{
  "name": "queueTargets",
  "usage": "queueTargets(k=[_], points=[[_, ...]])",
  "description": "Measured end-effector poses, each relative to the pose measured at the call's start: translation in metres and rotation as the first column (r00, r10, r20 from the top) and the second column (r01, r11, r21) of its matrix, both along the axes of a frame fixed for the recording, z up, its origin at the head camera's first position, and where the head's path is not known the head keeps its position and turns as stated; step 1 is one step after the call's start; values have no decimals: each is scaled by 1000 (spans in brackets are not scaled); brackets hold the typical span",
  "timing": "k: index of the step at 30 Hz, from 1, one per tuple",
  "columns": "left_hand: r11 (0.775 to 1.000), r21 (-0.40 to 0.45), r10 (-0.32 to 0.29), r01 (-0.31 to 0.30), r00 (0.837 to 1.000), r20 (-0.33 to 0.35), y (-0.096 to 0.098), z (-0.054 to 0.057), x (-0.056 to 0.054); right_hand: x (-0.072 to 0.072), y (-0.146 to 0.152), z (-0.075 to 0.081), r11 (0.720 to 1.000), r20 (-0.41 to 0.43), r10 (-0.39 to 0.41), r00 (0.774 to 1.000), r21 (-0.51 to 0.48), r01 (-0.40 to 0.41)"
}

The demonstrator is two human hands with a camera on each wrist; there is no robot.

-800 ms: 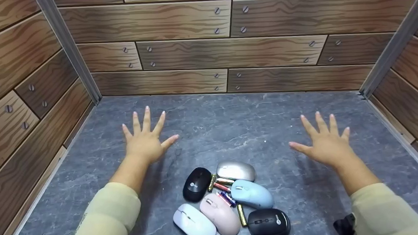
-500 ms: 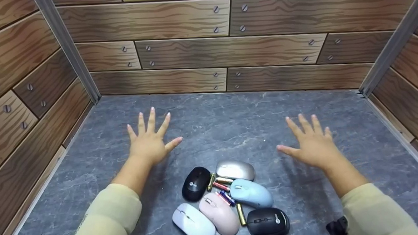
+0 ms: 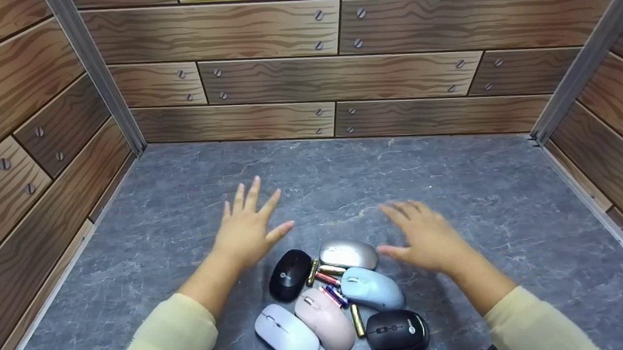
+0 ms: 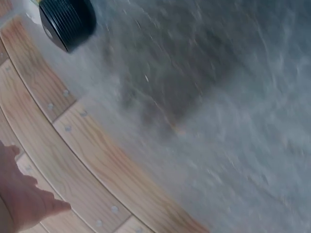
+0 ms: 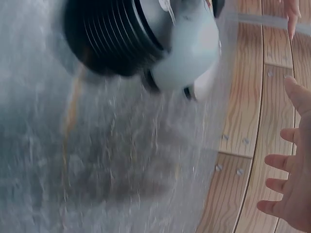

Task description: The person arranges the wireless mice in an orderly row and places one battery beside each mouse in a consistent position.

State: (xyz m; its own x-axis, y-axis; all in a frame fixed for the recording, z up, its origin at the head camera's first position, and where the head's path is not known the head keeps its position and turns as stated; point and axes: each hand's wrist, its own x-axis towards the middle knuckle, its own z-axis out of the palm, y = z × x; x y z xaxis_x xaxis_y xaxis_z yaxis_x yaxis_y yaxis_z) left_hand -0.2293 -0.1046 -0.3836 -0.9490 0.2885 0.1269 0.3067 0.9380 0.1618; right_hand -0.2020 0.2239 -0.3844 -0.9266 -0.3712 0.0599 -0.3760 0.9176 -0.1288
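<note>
Fingers spread, my left hand (image 3: pixel 244 234) hovers just beyond the black mouse (image 3: pixel 290 276) at the left of a cluster. My right hand (image 3: pixel 424 238), also holding nothing, has its thumb tip right at the end of the silver mouse (image 3: pixel 349 255). A light blue mouse (image 3: pixel 372 289), pink mouse (image 3: pixel 325 321), white mouse (image 3: pixel 288 335) and second black mouse (image 3: pixel 397 331) make up the rest. Among them lie several batteries, including a red one (image 3: pixel 327 279) and a gold one (image 3: pixel 357 320). In the right wrist view, the light blue mouse (image 5: pixel 187 48) shows beside a black one.
A grey marbled tabletop (image 3: pixel 317 190) lies under everything. Wood-patterned panels rise at the back (image 3: pixel 274 81), left (image 3: pixel 27 136) and right (image 3: pixel 612 111), with grey metal strips (image 3: pixel 93 74) at the back corners.
Both hands have moved inward and nearer the mice, the right hand travelling farther to the left. The mice and batteries lie as before; the head view has shifted slightly.
</note>
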Motion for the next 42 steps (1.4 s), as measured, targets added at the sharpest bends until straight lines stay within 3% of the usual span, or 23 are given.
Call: queueTargets(k=[6,12,19,26,31,42], points=[[990,125,-74,71,997,14,17,-5,9,8,-15,-6,996,3,75,997,-38,-75],[941,301,-169,155,985,21,31,-10,19,15,-25,-17,980,39,162,986,-123,-157],[909,371,-228,189,972,62,41,-19,27,21,-31,-32,962,56,256,965,-113,-248],[882,426,-273,202,955,114,46,-26,33,26,-34,-45,969,74,228,971,-116,-219],[880,429,-284,203,949,134,45,-30,33,28,-36,-50,976,89,191,977,-124,-180],[868,460,-290,190,944,158,45,-31,35,29,-35,-46,978,111,166,980,-145,-149]])
